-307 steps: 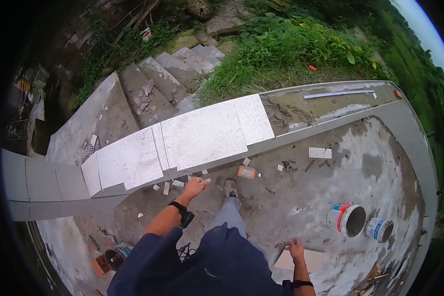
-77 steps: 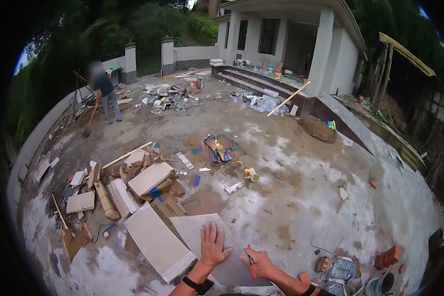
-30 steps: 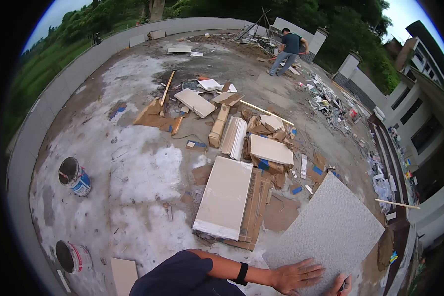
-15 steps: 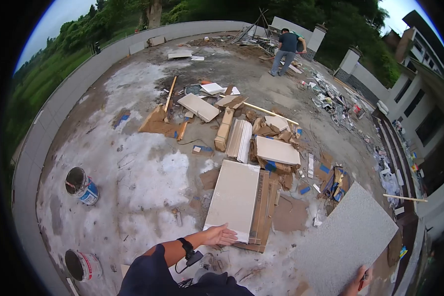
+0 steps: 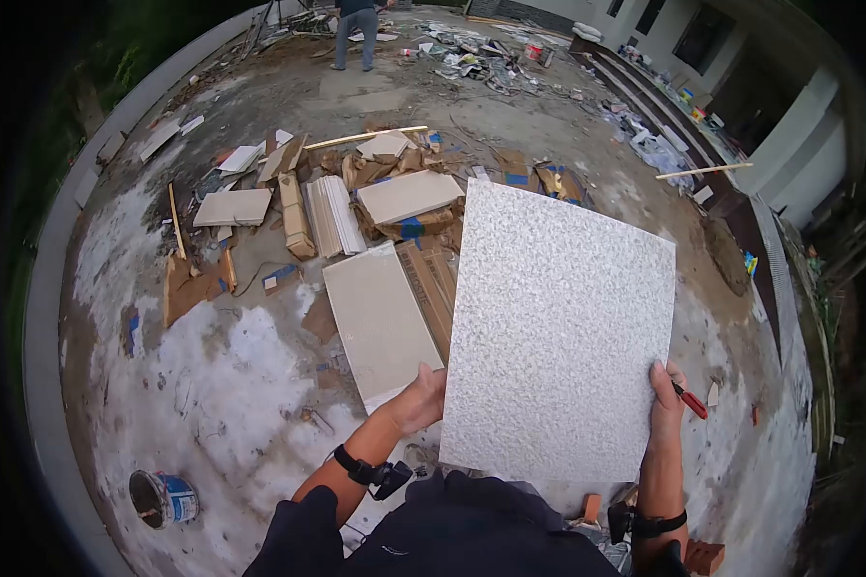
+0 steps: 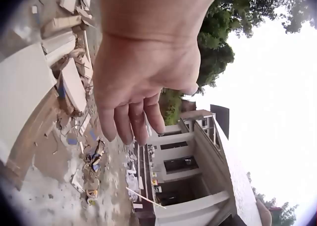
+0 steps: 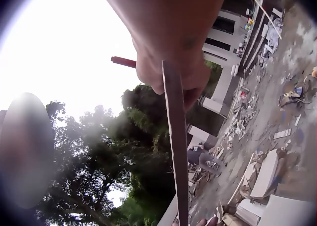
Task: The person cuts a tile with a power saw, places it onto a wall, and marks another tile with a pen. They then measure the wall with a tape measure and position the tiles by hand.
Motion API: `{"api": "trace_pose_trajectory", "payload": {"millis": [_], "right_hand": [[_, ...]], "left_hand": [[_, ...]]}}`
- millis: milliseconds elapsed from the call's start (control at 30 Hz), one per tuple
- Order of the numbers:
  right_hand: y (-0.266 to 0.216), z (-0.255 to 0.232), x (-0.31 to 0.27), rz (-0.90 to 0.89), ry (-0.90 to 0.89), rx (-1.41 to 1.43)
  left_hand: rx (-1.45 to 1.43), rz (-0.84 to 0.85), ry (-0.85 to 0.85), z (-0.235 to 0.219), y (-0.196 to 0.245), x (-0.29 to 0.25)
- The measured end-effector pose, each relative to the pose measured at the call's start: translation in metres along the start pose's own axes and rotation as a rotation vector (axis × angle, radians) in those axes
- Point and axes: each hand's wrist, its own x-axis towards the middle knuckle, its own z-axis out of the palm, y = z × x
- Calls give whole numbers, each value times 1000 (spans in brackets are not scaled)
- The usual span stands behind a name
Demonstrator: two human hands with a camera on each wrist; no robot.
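Note:
A speckled grey-white slab [image 5: 558, 332] is held up in front of the body in the head view; its thin edge [image 7: 177, 132] faces the right wrist camera. My right hand [image 5: 666, 399] grips the slab's right edge, with a slim red tool [image 5: 693, 404] also held in it, sticking outward. At the slab's lower left edge is my left hand [image 5: 420, 399], its fingertips hidden behind the slab in the head view. The left wrist view shows that hand [image 6: 143, 82] with fingers extended and loosely bent; contact with the slab cannot be told.
Wrapped slabs [image 5: 380, 322] lie on cardboard just left, with more slabs and long sticks beyond. A bucket [image 5: 178, 500] stands lower left, bricks [image 5: 704, 558] lower right. Another person [image 5: 358, 34] stands far off near rubble. Steps and a building are at upper right.
The view has turned from the low wall to the yard. The slab, earlier lower with my left hand flat on it, is now raised between my hands. My left hand moved away, then to its left edge.

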Motion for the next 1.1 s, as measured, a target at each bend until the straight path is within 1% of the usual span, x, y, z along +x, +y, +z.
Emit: {"api": "trace_pose_trajectory", "payload": {"millis": [33, 67, 100, 133, 167, 200, 233, 267, 300, 333, 367, 400, 433, 467, 500, 567, 600, 700, 767, 800, 833, 900, 967, 1000, 1033, 1100], "right_hand": [[0, 1, 2, 44, -50, 83], [1, 2, 4, 62, -32, 76], [3, 2, 6, 77, -49, 109], [7, 2, 6, 93, -65, 140], [15, -3, 10, 111, -47, 129], [25, -9, 17, 112, 2, 52], [29, -15, 21, 112, 45, -28], [23, -13, 23, 121, 51, -41], [18, -6, 26, -97, 89, -266], [16, 0, 24, -314, 123, -489], [13, 7, 17, -312, 116, -492], [11, 17, 7, -445, 68, -549], [15, 28, -8, -571, 23, -606], [21, 45, -27, -569, -89, -551], [27, 64, -44, -571, -196, -495], [35, 98, -71, -545, -364, -321], [37, 117, -78, -540, -399, -221], [39, 173, -87, -538, -471, 32], [41, 206, -87, -586, -478, 101], [44, 214, -88, -595, -460, 91], [47, 221, -86, -607, -425, 110], [52, 218, -83, -626, -385, 128], [56, 211, -81, -520, -289, 191], [55, 208, -79, -470, -288, 214], [53, 208, -75, -477, -278, 216], [45, 205, -70, -366, -362, 368]], "left_hand": [[-87, -31, -48, 5, -6, 1], [-34, 26, -69, 11, -10, -1], [-48, 6, -69, 16, -10, -4], [-8, -33, -27, 30, 3, -7], [32, -73, 13, 38, 8, -8], [14, -94, 11, 38, 6, -8], [-54, -138, 34, 39, 2, -8], [-117, -173, 56, 41, 1, -7], [-124, -175, 54, 43, 0, -4], [-160, -134, 29, 46, -1, -4], [-195, -87, 7, 47, -1, -4], [-199, -81, 14, 43, -1, -2], [-164, -81, 59, 38, -5, -2], [-131, -89, 102, 34, -8, -3], [-136, -97, 105, 34, -9, -3], [-116, -56, 101, 34, -10, 0], [-119, -59, 103, 33, -11, 0], [-94, -76, 38, 36, -11, 6], [-142, -26, 8, 44, -12, 14], [-166, -1, -9, 50, -12, 20], [-190, 24, -23, 56, -10, 24], [-239, 82, -42, 64, -7, 27], [-295, 139, -42, 72, -4, 23], [-321, 167, -41, 76, -1, 20], [-315, 161, -49, 82, 7, 18], [-86, 237, 92, 94, 18, 14]]}}
